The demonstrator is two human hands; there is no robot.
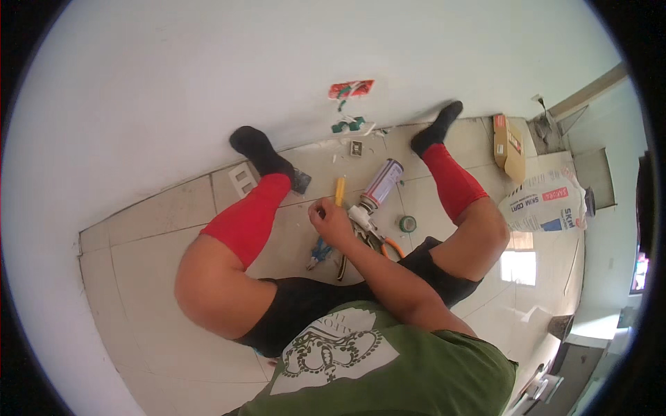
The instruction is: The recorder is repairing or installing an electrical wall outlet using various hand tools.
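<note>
My right hand (331,220) hovers over the floor between my legs, its fingers curled together; what they hold, if anything, is hidden. Just beyond the fingers is a yellow-handled tool (340,191). Beside the hand lies a gas canister (383,182) with a white torch head (361,218). Orange-handled pliers (393,247) and a blue tool (320,252) lie partly around my forearm. A roll of green tape (407,223) rests to the right. Of my left hand, at most a sliver of skin (272,362) shows below my left thigh; its fingers cannot be made out.
Ahead, green and white wires (348,125) hang from a red wall box (351,89). A small square fitting (356,148) and a white outlet plate (242,180) lie near the wall. To the right stand an open cardboard box (514,149) and a white sack (544,203).
</note>
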